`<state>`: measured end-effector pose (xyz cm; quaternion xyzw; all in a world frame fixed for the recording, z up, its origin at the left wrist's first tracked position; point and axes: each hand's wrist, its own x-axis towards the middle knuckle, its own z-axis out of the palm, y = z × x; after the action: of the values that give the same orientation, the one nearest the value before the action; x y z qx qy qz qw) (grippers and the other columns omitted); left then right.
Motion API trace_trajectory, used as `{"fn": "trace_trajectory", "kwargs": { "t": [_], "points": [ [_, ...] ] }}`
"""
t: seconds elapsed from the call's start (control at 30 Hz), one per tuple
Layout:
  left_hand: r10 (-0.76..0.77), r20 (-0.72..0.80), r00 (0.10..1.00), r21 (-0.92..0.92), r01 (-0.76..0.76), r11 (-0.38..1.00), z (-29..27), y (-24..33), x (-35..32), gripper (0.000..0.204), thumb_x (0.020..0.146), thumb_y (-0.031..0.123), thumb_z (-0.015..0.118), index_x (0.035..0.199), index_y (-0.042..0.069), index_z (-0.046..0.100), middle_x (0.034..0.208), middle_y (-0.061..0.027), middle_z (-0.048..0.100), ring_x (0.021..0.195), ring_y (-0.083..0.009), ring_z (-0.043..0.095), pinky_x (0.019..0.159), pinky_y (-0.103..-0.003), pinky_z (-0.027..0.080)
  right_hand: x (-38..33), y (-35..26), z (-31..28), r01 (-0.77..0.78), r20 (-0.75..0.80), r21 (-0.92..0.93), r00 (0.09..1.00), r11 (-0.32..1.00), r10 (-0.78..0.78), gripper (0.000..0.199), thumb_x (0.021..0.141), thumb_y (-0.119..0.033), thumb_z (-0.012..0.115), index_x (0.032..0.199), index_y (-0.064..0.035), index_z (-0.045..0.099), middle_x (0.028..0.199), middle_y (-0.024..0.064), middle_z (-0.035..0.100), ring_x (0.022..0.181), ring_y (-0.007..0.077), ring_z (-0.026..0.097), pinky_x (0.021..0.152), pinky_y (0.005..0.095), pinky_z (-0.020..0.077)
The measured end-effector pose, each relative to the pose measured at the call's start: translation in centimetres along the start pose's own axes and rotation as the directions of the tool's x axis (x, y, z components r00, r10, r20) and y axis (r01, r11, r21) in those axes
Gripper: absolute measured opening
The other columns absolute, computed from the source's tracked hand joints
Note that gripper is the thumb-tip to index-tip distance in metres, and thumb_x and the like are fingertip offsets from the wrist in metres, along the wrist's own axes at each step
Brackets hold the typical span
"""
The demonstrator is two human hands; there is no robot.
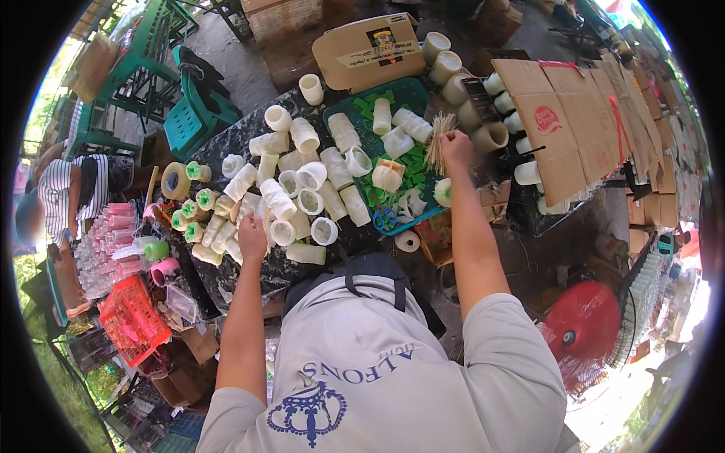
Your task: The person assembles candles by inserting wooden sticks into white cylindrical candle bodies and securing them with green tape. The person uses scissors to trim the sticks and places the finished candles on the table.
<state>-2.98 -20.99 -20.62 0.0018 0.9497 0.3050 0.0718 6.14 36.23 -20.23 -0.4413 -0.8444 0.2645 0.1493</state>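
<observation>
My right hand (pixel 455 153) is at the right edge of a bundle of thin straw-coloured sticks (pixel 436 145). Its fingers are drawn together there; whether they are clamped on any stick, I cannot tell. My left hand (pixel 252 238) is low among the pale cylinders on the left, just beside a long white cylinder (pixel 278 199). Its fingertips are blurred, so I cannot tell whether they are apart or pressed on anything.

The bundle is at the right side of a green tray (pixel 411 89). Its long axis runs near to far, the far end leaning slightly right. I judge it is placed there for easy reach by the right hand. The long white cylinder lies on its side, its axis running from far left to near right.

In the tray are green scraps (pixel 416 161) and blue-handled scissors (pixel 385 219), the latter near its near edge, presumably for ready access. Left of the tray, several cylinders show a round end, and their axes vary; I find no common alignment.

Farther left lie green-ended cylinders (pixel 205 199) and 1 tape roll (pixel 176 181). Beyond the tray stands 1 cardboard box (pixel 370 54); on the near right, 1 red fan (pixel 585 321).
</observation>
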Motion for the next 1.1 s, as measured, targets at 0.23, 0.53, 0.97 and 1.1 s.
{"fn": "trace_trajectory", "kwargs": {
  "t": [0.23,0.53,0.97,1.1],
  "points": [
    [0.217,0.114,0.970,0.174,-0.234,0.956,-0.3,0.1,-0.9,0.033,0.095,0.027,0.064,0.111,-0.002,0.064,0.099,-0.0202,0.066,0.097,-0.0414,0.062,0.087,-0.050,0.048,0.8,1.3,-0.9,-0.067,0.050,0.129,0.997,0.989,0.061,0.023,0.083,-0.029,0.076,0.090,-0.0065,0.075,0.088,0.0148,0.075,0.086,0.0332,0.072,0.078,0.0439,0.0551],
    [0.160,0.045,0.986,0.121,-0.164,0.979,0.0,0.6,-1.1,0.019,0.097,0.019,0.059,0.093,0.000,0.058,0.085,-0.0235,0.064,0.088,-0.0471,0.060,0.078,-0.056,0.045,0.2,1.7,-1.6,0.041,0.061,-0.037,0.997,0.998,-0.039,0.024,0.090,-0.027,0.068,0.098,-0.0047,0.072,0.096,0.0188,0.074,0.095,0.0385,0.070,0.083,0.0482,0.0542],
    [0.076,-0.220,0.973,-0.190,-0.119,0.975,-6.0,4.0,-3.0,0.023,0.105,0.020,0.053,0.097,-0.001,0.056,0.071,-0.0115,0.056,0.063,-0.0207,0.049,0.061,-0.036,0.042,0.1,1.7,-1.5,0.231,-0.025,0.008,0.973,0.973,-0.231,0.024,0.091,-0.015,0.065,0.113,-0.0055,0.066,0.098,0.0178,0.073,0.094,0.0381,0.069,0.085,0.0480,0.0519],
    [0.044,-0.221,0.974,-0.377,-0.127,0.917,-6.1,4.1,-2.7,0.024,0.105,0.022,0.055,0.094,0.000,0.056,0.071,-0.0014,0.053,0.064,-0.0125,0.046,0.060,-0.034,0.040,0.1,1.9,-1.9,0.287,0.023,-0.087,0.958,0.954,-0.286,0.018,0.088,-0.015,0.067,0.102,-0.0037,0.072,0.098,0.0206,0.073,0.097,0.0399,0.069,0.086,0.0487,0.0528]
  ]
}}
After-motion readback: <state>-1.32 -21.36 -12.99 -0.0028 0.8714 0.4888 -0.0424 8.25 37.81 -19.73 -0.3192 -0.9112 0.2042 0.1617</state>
